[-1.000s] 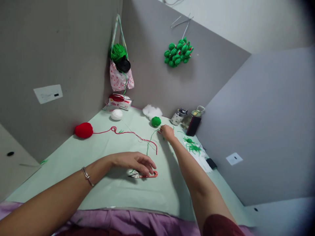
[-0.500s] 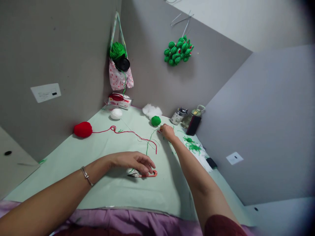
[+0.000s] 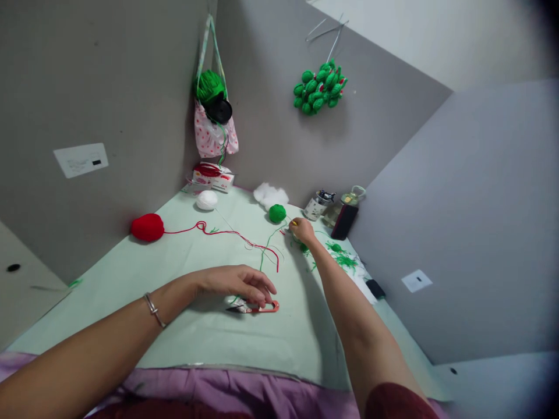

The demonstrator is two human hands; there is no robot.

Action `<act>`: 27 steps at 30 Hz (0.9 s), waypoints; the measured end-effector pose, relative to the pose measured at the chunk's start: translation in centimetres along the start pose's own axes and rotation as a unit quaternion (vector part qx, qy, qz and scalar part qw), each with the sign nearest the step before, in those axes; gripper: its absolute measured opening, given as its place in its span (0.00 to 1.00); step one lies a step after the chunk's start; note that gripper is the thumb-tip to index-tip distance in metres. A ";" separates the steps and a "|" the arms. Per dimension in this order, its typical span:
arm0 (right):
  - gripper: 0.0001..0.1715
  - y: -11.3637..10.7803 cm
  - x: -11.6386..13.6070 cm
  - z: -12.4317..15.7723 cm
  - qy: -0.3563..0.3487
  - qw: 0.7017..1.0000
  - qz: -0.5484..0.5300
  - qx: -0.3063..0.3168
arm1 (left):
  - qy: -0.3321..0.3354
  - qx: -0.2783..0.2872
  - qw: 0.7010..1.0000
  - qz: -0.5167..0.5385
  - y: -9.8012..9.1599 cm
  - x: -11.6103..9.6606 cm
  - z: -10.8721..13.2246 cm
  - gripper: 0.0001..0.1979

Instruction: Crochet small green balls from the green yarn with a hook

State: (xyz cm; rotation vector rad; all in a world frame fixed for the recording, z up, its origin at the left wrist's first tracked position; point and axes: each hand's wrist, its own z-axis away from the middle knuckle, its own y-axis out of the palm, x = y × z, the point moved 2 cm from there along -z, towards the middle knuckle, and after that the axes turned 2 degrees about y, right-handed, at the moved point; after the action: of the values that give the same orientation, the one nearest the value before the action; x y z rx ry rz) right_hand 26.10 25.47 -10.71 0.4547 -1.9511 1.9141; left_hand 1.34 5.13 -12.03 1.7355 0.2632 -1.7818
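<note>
My left hand (image 3: 238, 284) lies on the pale green table (image 3: 131, 279) with its fingers curled down on a small white and green piece (image 3: 232, 301). Orange-handled thread snips (image 3: 261, 308) lie right beside its fingertips. My right hand (image 3: 302, 231) is stretched far out and closed, with a thin yellow tip (image 3: 294, 222) poking from it. It sits just right of a small green yarn ball (image 3: 276, 213). Green and red strands (image 3: 266, 253) trail across the table between the two hands.
A red yarn ball (image 3: 147, 227) and a white one (image 3: 207, 200) lie at the back left. White stuffing (image 3: 271, 195), a tin (image 3: 317, 205), a bottle (image 3: 350, 199) and a dark phone (image 3: 343, 222) stand at the back. Green scraps (image 3: 343, 259) lie to the right. A bag (image 3: 215, 132) and green crocheted pieces (image 3: 321, 88) hang on the wall.
My right hand has shifted slightly to the right and further out, past the green yarn ball. My left hand has stayed by the snips.
</note>
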 end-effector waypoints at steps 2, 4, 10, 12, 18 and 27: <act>0.23 -0.1 0.1 0.1 0.007 0.998 -0.060 0.016 | 0.012 -0.029 0.999 0.004 -0.1 -0.2 -0.1 0.17; 0.23 -0.4 0.5 0.4 0.011 0.992 -0.122 0.041 | 0.038 -0.082 0.996 0.013 -0.4 -0.4 -0.1 0.16; 0.22 -0.7 3.4 4.1 -0.041 0.949 -0.279 0.138 | 0.127 -0.261 0.955 0.065 -2.0 -0.7 -0.2 0.15; 0.18 -0.2 4.8 6.4 -0.072 0.933 -0.314 0.164 | 0.144 -0.295 0.941 0.085 -2.2 -0.6 -0.3 0.16; 0.16 1.6 9.1 12.5 -0.126 0.891 -0.387 0.200 | 0.175 -0.331 0.919 0.127 -2.5 -0.1 -0.7 0.17; 0.30 2.0 9.5 14.5 -0.103 0.846 -0.470 0.230 | 0.216 -0.358 0.898 0.134 -3.2 -0.6 -0.2 0.16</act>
State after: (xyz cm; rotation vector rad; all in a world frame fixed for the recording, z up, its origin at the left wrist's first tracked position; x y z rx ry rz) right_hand 16.27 11.32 -8.09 1.4760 -0.9581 1.6195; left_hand -0.32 7.86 -12.36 1.4872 0.7259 -0.9028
